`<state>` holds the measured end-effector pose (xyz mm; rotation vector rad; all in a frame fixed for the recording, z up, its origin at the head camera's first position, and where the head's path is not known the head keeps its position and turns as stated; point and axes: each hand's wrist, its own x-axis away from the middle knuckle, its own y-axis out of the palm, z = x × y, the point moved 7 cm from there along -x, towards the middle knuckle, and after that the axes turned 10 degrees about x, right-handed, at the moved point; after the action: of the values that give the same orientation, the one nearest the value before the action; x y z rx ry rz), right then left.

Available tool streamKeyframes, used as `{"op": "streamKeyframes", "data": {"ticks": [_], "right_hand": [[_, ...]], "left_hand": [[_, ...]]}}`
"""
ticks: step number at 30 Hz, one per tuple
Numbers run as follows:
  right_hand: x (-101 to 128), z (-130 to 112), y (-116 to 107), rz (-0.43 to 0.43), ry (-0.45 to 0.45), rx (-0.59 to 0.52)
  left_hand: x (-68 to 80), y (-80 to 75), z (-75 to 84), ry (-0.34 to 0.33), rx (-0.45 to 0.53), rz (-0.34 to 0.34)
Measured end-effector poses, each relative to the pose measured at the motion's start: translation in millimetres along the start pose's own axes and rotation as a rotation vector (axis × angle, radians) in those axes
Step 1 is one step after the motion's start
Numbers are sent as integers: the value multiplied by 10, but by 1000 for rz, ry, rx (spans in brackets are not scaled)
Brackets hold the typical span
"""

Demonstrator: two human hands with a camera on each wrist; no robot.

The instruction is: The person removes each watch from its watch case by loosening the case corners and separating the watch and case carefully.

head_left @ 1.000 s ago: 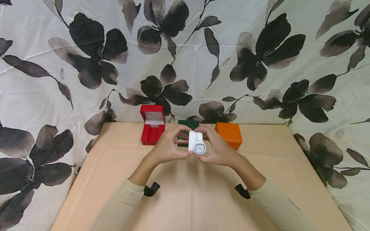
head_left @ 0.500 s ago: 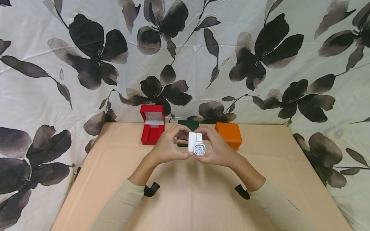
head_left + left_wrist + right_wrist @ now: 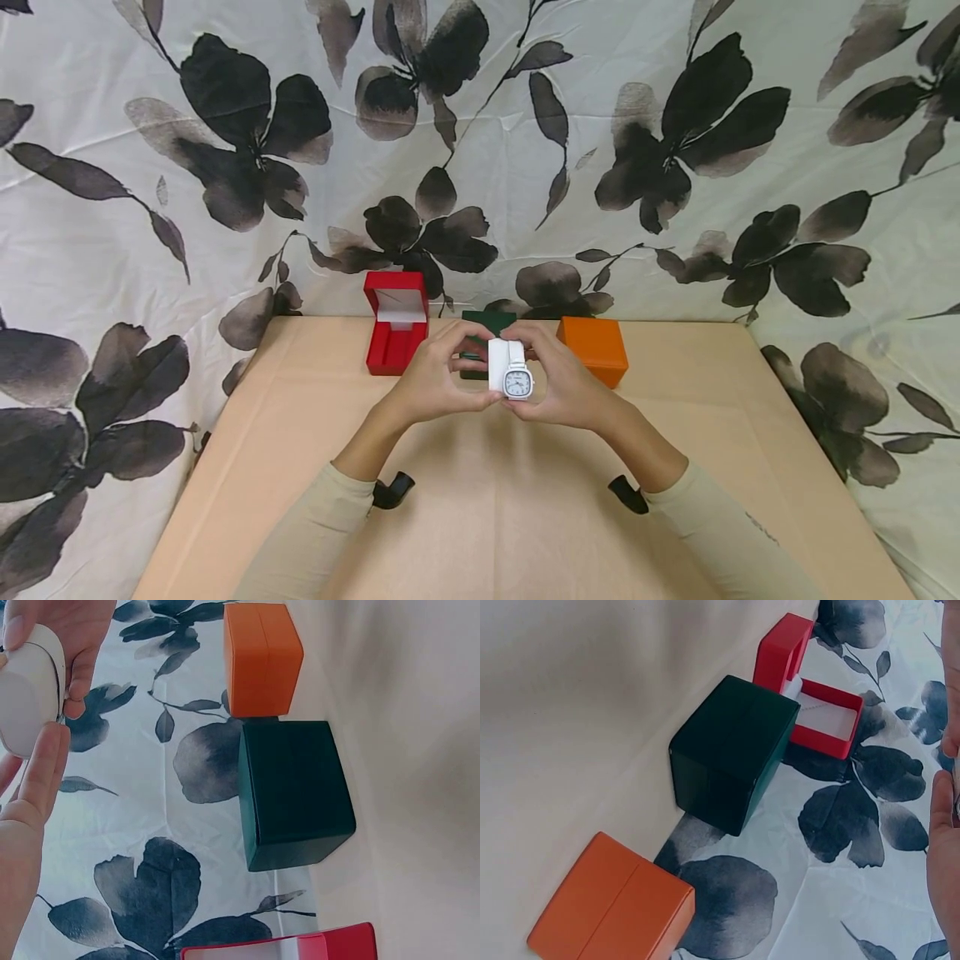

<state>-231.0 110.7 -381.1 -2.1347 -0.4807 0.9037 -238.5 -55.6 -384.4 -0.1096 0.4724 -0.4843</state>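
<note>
A white wristwatch (image 3: 517,383) with a squarish face sits on a white watch cushion (image 3: 497,367), held up above the middle of the table between both hands. My left hand (image 3: 438,375) pinches the left side of the cushion, thumb below and fingers above. On the other side, my right hand (image 3: 570,379) grips the watch and cushion the same way, thumb near the dial's lower edge. The left wrist view shows the cushion's smooth white side (image 3: 26,697) between fingers of both hands. In the right wrist view only part of a hand (image 3: 945,862) shows at the right edge.
Along the table's back edge stand an open red box (image 3: 384,367), a closed dark green box (image 3: 300,795) and a closed orange box (image 3: 594,350). The hands partly hide the green box in the head view. A floral cloth (image 3: 525,167) hangs behind the table (image 3: 495,517).
</note>
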Motion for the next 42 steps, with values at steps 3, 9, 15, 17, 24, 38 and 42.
{"op": "streamKeyframes", "data": {"ticks": [3,9,15,17,24,38,42], "right_hand": [[-7,-12,-6,-8,-3,7],[-16,-33,-5,-24,-12,-8],[-15,-42,-10,-24,-16,-11],[-12,-46,-14,-21,-18,-2],[-5,-49,-13,-16,-17,-2],[-13,-19,-8,-49,-19,25],[-2,-23,-11,-39,-25,32]], "left_hand": [[-2,-5,10,3,-9,-6],[-2,-16,4,0,-21,-13],[2,-15,17,0,-21,-14],[5,-13,20,-3,-20,-13],[6,0,32,-6,-1,-18],[3,7,72,24,-8,-29],[8,15,65,21,-14,-29]]}}
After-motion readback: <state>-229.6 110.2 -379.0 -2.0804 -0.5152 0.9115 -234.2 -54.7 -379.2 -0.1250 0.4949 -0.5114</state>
